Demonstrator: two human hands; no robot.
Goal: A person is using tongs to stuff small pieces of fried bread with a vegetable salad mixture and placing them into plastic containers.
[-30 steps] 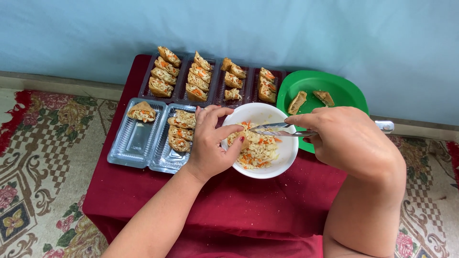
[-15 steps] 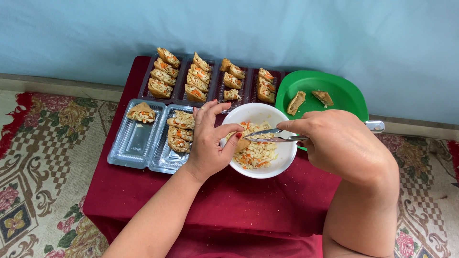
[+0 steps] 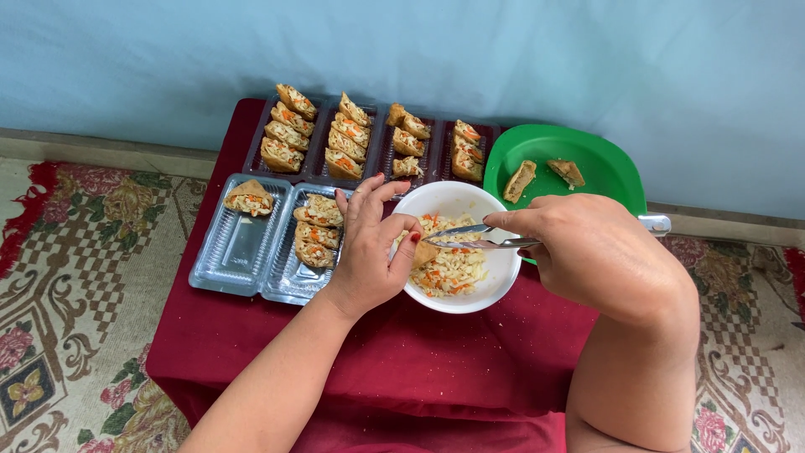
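Right hand (image 3: 599, 252) lower, gripping tongs (image 3: 470, 237).

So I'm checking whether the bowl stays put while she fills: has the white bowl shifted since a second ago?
No. The white bowl sits in the same spot, just below the green plate and right of the clear tray.

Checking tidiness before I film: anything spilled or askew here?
Only small things: pale crumbs lie on the red cloth right of the white bowl. The clear tray sits slightly skewed. Nothing looks damaged.
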